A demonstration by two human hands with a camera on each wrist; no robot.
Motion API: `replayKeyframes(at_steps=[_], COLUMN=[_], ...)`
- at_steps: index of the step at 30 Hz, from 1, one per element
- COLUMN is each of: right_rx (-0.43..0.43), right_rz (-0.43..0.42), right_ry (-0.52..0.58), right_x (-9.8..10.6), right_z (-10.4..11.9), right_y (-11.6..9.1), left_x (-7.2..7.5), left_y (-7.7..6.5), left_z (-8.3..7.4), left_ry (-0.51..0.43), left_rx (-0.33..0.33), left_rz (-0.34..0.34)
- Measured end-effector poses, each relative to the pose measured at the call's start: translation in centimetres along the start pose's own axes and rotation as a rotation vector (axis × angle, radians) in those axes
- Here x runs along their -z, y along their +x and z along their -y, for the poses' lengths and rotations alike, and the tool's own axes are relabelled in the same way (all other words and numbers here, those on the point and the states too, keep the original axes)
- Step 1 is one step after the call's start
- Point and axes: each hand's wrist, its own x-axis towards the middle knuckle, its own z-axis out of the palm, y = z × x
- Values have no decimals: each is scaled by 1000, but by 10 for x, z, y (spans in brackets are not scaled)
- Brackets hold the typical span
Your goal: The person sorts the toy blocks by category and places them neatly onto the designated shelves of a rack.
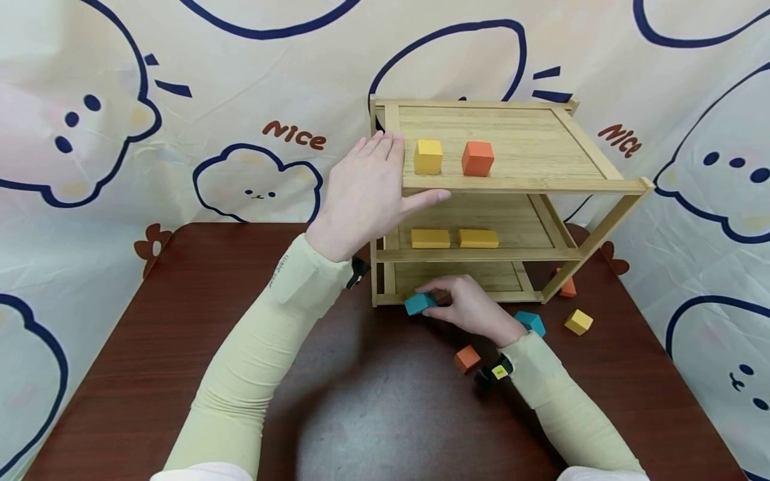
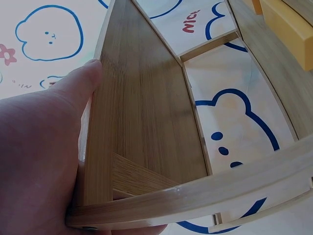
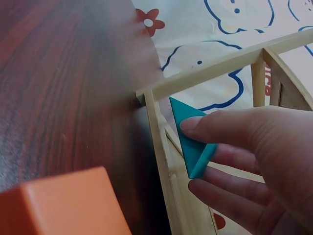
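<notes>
My right hand (image 1: 472, 307) pinches a blue triangular block (image 3: 193, 142) between thumb and fingers, close to the front left of the bottom shelf (image 1: 445, 275). Straight fingers of my left hand (image 1: 367, 190) lie along the left side of the wooden three-tier rack (image 1: 517, 184), with the thumb stretched across its front rail. A yellow cube (image 1: 428, 157) and an orange cube (image 1: 477, 159) sit on the top tier. On the middle tier lie two yellow blocks (image 1: 430, 239), side by side.
An orange block (image 1: 466, 359) lies on the dark table (image 1: 180, 347) near my right wrist. Right of that hand are another blue block (image 1: 531, 323), a yellow block (image 1: 579, 322) and an orange block (image 1: 567, 287) by the rack's right leg. A printed cloth hangs behind.
</notes>
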Motion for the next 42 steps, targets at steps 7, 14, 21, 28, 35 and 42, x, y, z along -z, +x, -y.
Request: replayKeyframes(at_steps=[7, 14, 21, 28, 35, 42], right_rx=[-34, -81, -109, -157, -151, -166], right_rz=[-17, -16, -25, 2, -10, -21], right_ry=[0, 6, -19, -63, -106, -126], right_x=[2, 2, 2, 2, -1, -4], right_z=[-5, -9, -10, -9, -10, -11], right_y=[6, 11, 18, 28, 35, 38], left_x=[0, -1, -1, -1, 0, 0], left_y=[0, -1, -1, 0, 1, 1], left_z=[0, 0, 0, 0, -1, -1], left_ry=[-9, -10, -9, -9, -9, -8], left_rx=[9, 3, 10, 11, 14, 18], left_rz=[8, -3, 0, 5, 17, 25])
